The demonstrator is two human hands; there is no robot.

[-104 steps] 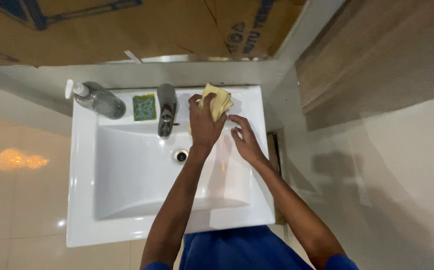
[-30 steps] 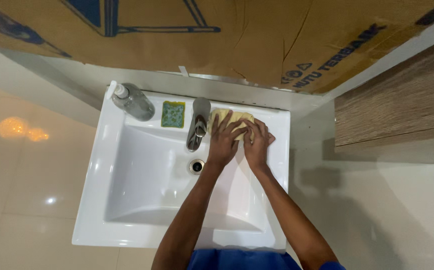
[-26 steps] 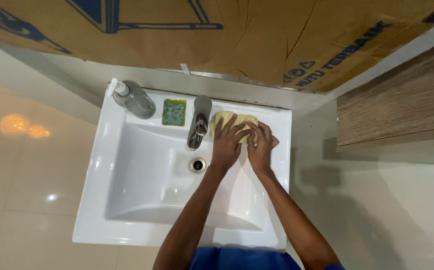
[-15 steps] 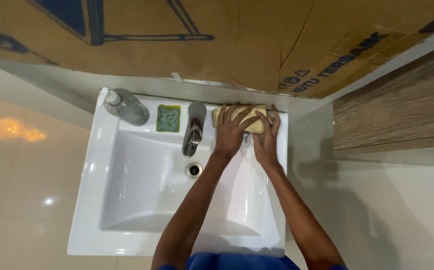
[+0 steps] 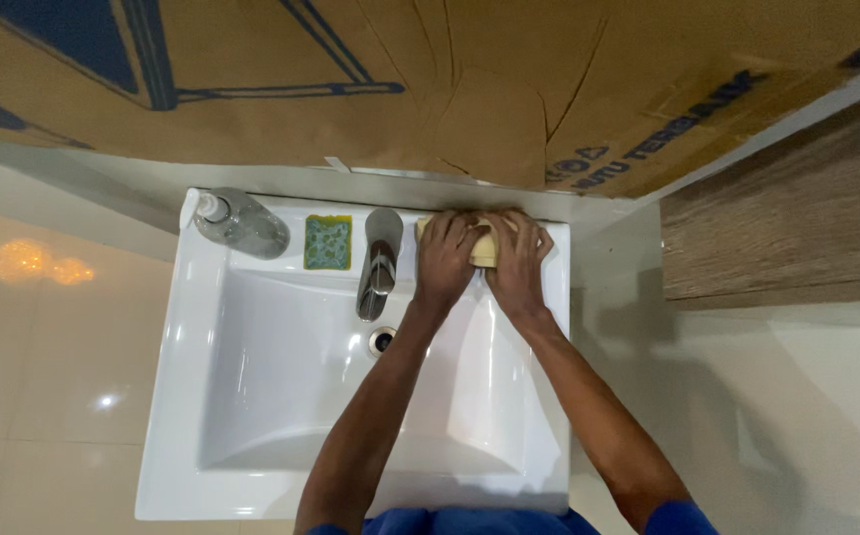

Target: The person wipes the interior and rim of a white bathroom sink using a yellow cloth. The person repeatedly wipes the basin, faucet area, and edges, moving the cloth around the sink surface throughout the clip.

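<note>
Bathroom seen from above: a white rectangular sink set against a wall covered with brown cardboard sheets, with glossy cream floor tiles to the left and a wood-grain panel to the right. Along the back ledge of the sink, left to right, lie a clear soap pump bottle on its side, a small green patterned sponge lying flat, and a metal tap whose spout reaches forward over the basin toward the round drain. Both arms extend from the bottom edge across the basin to the back right corner of the ledge. The left hand and the right hand rest side by side, palms down, on a yellow cloth; only a narrow strip of the cloth shows between them, with a small edge at the left near the tap. The fingers of both hands are spread and curled lightly over the cloth, pressing it flat against the ledge rather than lifting it, which keeps it bunched in the corner between tap and wall. Blue sleeves show at the frame's lower edge. The bottle and sponge lie well apart from the hands, beyond the tap
</note>
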